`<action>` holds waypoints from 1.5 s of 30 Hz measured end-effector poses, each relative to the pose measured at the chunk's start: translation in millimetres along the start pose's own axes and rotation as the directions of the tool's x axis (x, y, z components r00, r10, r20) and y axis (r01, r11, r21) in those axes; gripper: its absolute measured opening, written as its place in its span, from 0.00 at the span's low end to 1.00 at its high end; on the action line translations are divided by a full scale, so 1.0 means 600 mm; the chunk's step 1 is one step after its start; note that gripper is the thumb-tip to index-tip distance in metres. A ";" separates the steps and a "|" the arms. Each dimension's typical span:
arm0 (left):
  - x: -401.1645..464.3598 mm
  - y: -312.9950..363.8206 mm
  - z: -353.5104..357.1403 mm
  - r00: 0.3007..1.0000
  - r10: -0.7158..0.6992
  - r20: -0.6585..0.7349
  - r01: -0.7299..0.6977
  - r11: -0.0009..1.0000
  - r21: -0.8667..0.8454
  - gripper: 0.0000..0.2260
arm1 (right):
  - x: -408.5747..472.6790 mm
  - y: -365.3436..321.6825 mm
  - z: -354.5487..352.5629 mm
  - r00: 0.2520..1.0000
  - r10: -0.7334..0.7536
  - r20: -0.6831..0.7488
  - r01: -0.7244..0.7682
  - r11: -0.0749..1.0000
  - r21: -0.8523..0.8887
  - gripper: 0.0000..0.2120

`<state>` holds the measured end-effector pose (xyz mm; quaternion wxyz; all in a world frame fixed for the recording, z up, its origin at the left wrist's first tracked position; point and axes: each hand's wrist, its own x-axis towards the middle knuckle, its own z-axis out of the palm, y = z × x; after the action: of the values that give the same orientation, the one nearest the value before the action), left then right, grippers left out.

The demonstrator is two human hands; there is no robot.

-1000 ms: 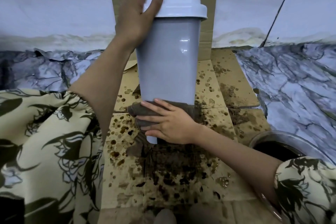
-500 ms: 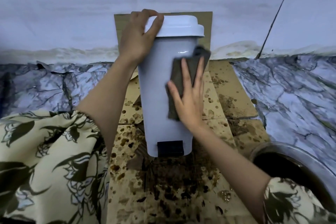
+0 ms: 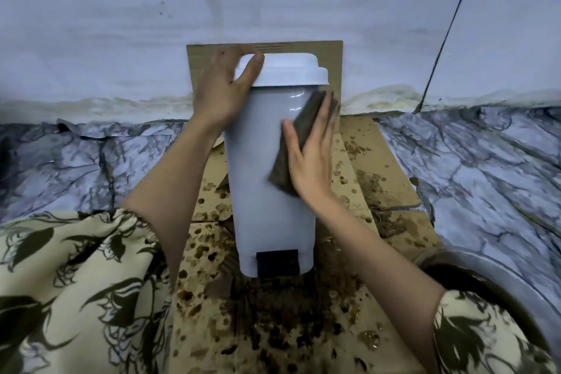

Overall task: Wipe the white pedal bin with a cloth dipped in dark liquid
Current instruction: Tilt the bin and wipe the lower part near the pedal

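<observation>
I have my left hand (image 3: 224,91) grasping the lid rim of the white pedal bin (image 3: 267,167), upright on spattered cardboard (image 3: 385,161); my right hand (image 3: 312,161), fingers straight, presses the cloth (image 3: 303,127) to its side; pushing too hard may tip it.

Both forearms are bare from the elbow down. The left sleeve (image 3: 76,276) is loose and wide, of cream-yellow cloth printed with large dark olive leaves and flowers drawn in thin dark outline; its hem gathers in soft folds near the elbow. The right sleeve (image 3: 485,334) is of the same cream cloth with the same dark leaf and flower print. No ring shows on the fingers (image 3: 326,112) of either hand, and no watch or bracelet at either wrist.
</observation>
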<state>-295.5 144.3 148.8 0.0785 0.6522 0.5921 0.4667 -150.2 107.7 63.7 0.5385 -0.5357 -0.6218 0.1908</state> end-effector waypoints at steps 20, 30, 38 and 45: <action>0.020 0.001 0.008 0.996 -0.087 0.020 0.088 0.996 -0.029 0.13 | -0.166 0.150 -0.011 0.833 -0.409 0.372 0.524 0.797 -0.299 0.24; 0.010 0.002 0.001 0.997 -0.064 0.032 0.065 0.997 -0.034 0.13 | -0.137 0.130 -0.035 0.491 -0.677 0.549 0.810 0.586 -0.003 0.14; 0.010 0.006 0.006 0.998 -0.060 -0.003 0.060 0.998 -0.016 0.13 | -0.121 0.145 -0.046 0.800 -0.476 0.364 0.589 0.739 -0.328 0.20; 0.004 0.004 -0.002 1.000 -0.022 -0.013 0.023 1.000 0.010 0.13 | -0.001 -0.025 0.033 0.986 0.007 -0.169 -0.050 0.966 -0.253 0.27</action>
<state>-294.7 144.9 152.2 0.0766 0.6428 0.6023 0.4671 -174.2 108.7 68.9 0.5120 -0.6237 -0.5863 0.0711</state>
